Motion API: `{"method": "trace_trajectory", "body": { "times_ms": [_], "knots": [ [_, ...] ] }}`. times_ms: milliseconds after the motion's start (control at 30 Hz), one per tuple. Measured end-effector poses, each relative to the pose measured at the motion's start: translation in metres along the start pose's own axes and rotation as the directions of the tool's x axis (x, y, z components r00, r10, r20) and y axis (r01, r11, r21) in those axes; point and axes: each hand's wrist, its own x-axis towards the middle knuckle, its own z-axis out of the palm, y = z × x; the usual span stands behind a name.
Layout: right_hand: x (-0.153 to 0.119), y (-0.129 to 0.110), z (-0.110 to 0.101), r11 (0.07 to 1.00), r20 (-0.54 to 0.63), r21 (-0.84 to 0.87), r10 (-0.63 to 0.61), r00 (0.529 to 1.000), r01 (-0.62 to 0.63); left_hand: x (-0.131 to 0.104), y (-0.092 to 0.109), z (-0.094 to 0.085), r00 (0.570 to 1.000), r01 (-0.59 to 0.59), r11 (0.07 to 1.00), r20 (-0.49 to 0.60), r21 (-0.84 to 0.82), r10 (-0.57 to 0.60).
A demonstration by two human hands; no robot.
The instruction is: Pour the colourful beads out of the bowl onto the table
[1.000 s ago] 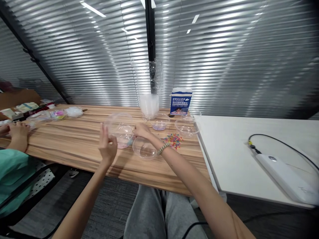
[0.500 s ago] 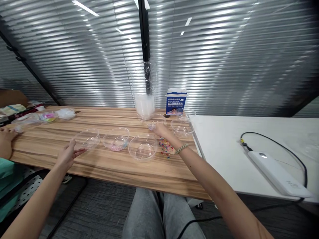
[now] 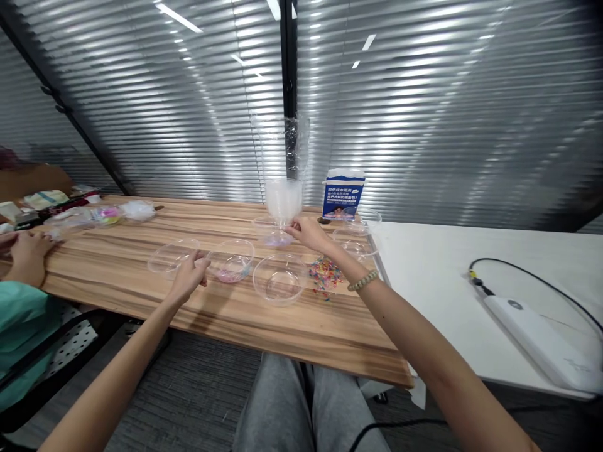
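Observation:
My right hand (image 3: 305, 232) pinches the right rim of a clear plastic bowl (image 3: 266, 238) with pale purple bits in its bottom. My left hand (image 3: 191, 274) hovers with loosely bent, parted fingers between a clear bowl (image 3: 162, 256) at the left and another bowl (image 3: 232, 271) holding pink and blue bits. No object shows in the left hand. A further clear bowl (image 3: 279, 292) sits in the middle of the near row. Right of it lies a pile of small multicoloured pieces (image 3: 325, 275), below my right forearm.
A stack of translucent cups (image 3: 284, 198) in a plastic sleeve and a blue packet (image 3: 343, 196) stand at the back. More clear bowls (image 3: 355, 243) are at right. A white power bank (image 3: 537, 336) with a cable lies on the white table. Another person's hand (image 3: 31, 254) rests at far left.
My left hand has moved right, away from the leftmost bowl. The bowl at my right hand has shifted left and shows more clearly. The view has turned slightly left.

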Motion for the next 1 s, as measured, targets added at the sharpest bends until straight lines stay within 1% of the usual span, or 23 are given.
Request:
{"method": "trace_trajectory", "body": {
  "times_ms": [100,167,233,333,400,467,733,1000],
  "knots": [
    [0.010,-0.018,-0.011,0.984,0.116,0.134,-0.130,0.985,0.114,0.004,-0.008,0.006,0.997,0.071,0.984,0.043,-0.164,-0.064],
    [0.020,-0.030,-0.009,0.955,0.191,0.255,-0.204,0.960,0.152,0.003,-0.010,0.006,0.994,0.096,0.965,0.065,-0.243,-0.082],
    [0.030,-0.041,-0.001,0.918,0.256,0.371,-0.247,0.935,0.140,0.001,-0.009,0.003,0.992,0.111,0.947,0.095,-0.300,-0.086],
    [0.042,-0.054,0.017,0.886,0.313,0.451,-0.271,0.910,0.108,-0.001,-0.007,-0.001,0.988,0.105,0.930,0.145,-0.352,-0.057],
    [0.046,-0.060,0.027,0.873,0.326,0.478,-0.280,0.903,0.098,-0.002,-0.006,-0.004,0.982,0.092,0.920,0.189,-0.382,-0.020],
    [0.047,-0.064,0.032,0.857,0.331,0.508,-0.284,0.900,0.084,-0.002,-0.006,-0.006,0.975,0.082,0.914,0.222,-0.397,0.009],
    [0.041,-0.063,0.030,0.789,0.314,0.615,-0.269,0.911,0.021,-0.002,-0.004,-0.008,0.958,0.079,0.920,0.285,-0.384,0.036],
    [0.042,-0.066,0.032,0.700,0.293,0.714,-0.262,0.919,-0.028,-0.007,0.003,-0.011,0.953,0.156,0.911,0.302,-0.382,-0.037]
  ]
}}
